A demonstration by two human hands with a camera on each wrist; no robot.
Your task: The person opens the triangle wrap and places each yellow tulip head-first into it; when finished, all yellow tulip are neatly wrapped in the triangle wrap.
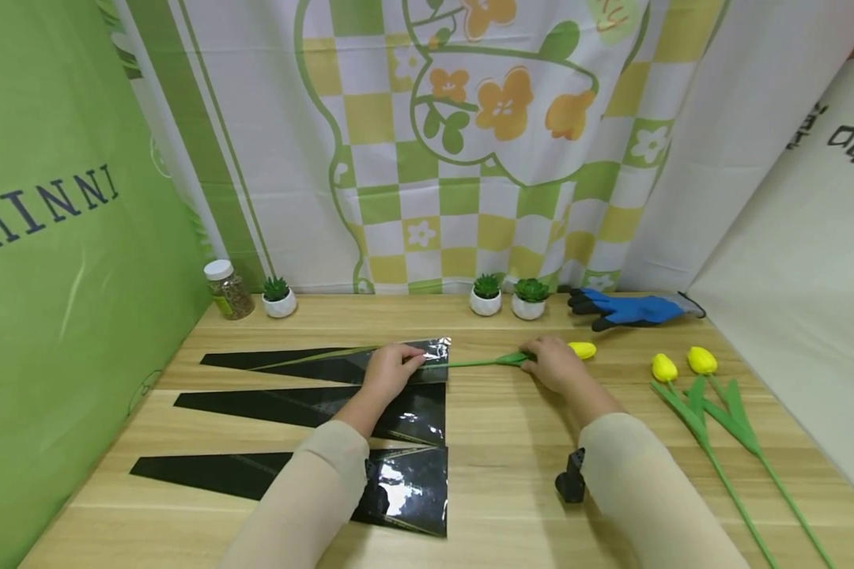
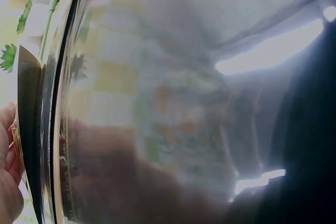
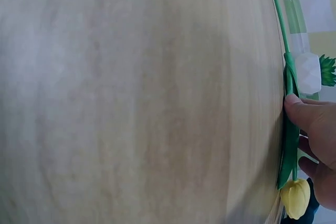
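Observation:
My left hand pinches the open right end of the farthest black flower sleeve, a long tapered one with a glossy clear part. In the left wrist view, its lifted layer stands up beside the fingers. My right hand holds a yellow artificial tulip by its green leaf, the bloom pointing right. The tulip's stem runs left over the sleeve's edge to my left fingertips, where its end is hidden. In the right wrist view, thumb and fingers grip the leaf just above the wood.
Two more black sleeves lie nearer on the wooden table. At right lie two yellow tulips. Along the back stand a jar, small potted succulents and a blue glove.

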